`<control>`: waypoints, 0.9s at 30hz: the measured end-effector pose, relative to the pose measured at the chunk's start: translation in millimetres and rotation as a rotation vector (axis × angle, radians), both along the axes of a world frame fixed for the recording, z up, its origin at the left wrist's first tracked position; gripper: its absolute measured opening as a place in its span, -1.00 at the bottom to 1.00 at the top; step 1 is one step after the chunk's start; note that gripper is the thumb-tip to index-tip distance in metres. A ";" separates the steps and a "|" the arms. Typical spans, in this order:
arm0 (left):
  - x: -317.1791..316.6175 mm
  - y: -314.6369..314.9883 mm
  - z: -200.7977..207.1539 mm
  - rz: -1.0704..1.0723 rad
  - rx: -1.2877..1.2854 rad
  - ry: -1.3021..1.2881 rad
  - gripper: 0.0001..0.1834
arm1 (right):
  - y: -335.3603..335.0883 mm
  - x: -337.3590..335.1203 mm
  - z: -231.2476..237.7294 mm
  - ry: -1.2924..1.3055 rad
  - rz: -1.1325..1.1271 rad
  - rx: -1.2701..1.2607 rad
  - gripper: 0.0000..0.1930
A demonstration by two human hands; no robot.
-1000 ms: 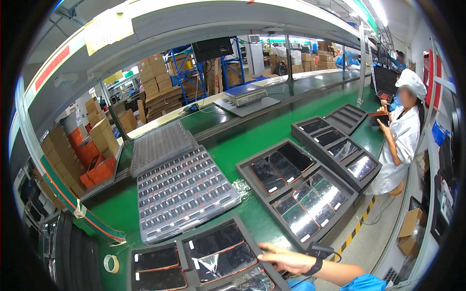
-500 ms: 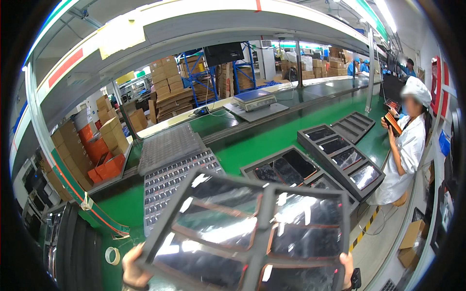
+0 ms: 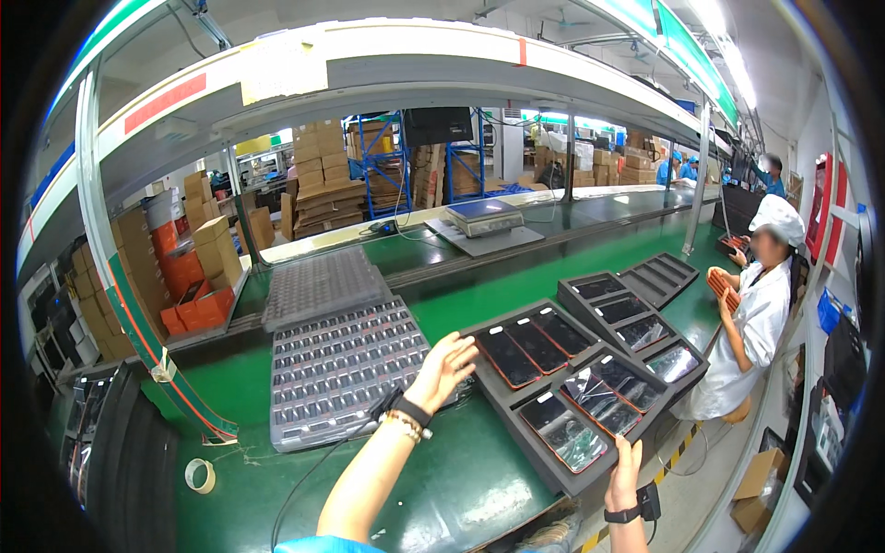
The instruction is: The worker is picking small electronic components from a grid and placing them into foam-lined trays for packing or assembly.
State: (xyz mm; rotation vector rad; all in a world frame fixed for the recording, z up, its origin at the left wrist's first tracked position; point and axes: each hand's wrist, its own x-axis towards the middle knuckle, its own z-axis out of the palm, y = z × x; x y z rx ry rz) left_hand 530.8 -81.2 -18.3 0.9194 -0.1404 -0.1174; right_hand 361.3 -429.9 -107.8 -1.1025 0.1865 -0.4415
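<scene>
- Head view, and the only one here: left hand (image 3: 446, 367) is up with the fingers spread, gripping nothing. It's right by the left edge of a black foam tray (image 3: 535, 452); can't tell if it actually touches.
- Right hand (image 3: 625, 475) is at the tray's near right corner, fingers up along the edge. Can't tell if it's really gripping or just resting there.
- That tray is in front and a bit right, over the green worktop (image 3: 277, 493), holding six dark screen panels (image 3: 507, 358) with orange-red edges, two rows of three. Some have shiny film on them.
- Both wrists have black straps, and the left one also has a beaded bracelet (image 3: 403, 425).
- Just behind the tray there's a second foam tray (image 3: 693, 371) with four more panels, then a slotted tray (image 3: 659, 279) farther off.
- Left of the hands is a clear plastic tray (image 3: 313, 438) full of small dark parts, with another clear one overlapping its far end.
- Tape roll (image 3: 199, 476) is lower left, next to a stack of dark trays (image 3: 129, 461).
- Over right, a co-worker (image 3: 747, 313) in white coat and cap is holding an orange bundle.
</scene>
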 end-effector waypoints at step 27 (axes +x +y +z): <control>-75.7 -133.7 -90.3 0.443 0.746 -0.192 0.17 | 7.8 25.9 -3.8 0.162 -0.237 0.006 -0.40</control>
